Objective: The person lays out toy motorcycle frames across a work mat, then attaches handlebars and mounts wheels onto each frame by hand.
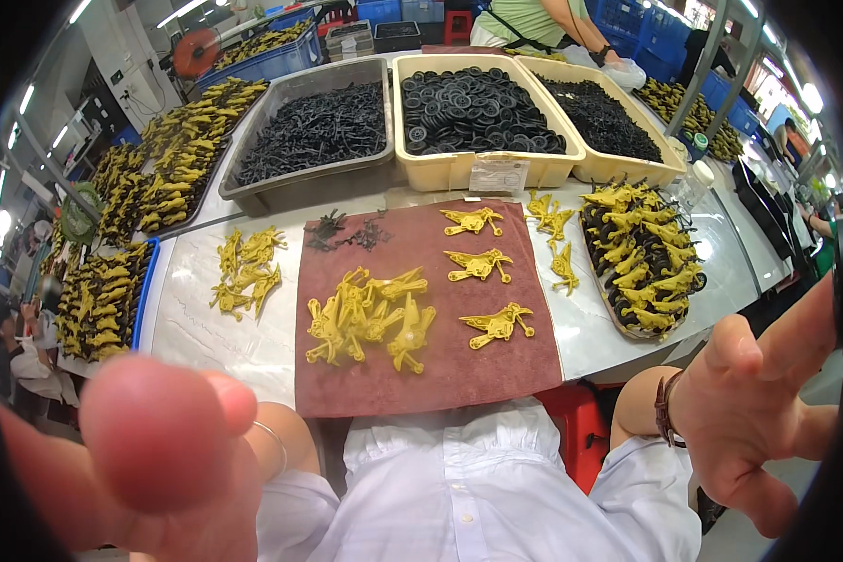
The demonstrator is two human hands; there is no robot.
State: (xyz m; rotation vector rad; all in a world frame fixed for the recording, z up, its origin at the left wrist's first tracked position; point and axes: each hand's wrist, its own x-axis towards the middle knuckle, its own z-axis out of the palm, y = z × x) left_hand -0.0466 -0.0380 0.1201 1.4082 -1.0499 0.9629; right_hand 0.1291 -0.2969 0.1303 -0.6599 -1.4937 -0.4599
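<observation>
On the desk's (pixel 206 309) maroon cloth (pixel 440 365): yellow plastic parts (pixel 370 318), well apart from raised left hand (pixel 159 459) and right hand (pixel 759 412); fingers spread, empty.

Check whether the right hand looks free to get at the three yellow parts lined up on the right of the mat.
Probably yes: the right hand is raised near the camera, open and empty, and nothing lies between it and the three yellow parts on the maroon mat.
</observation>
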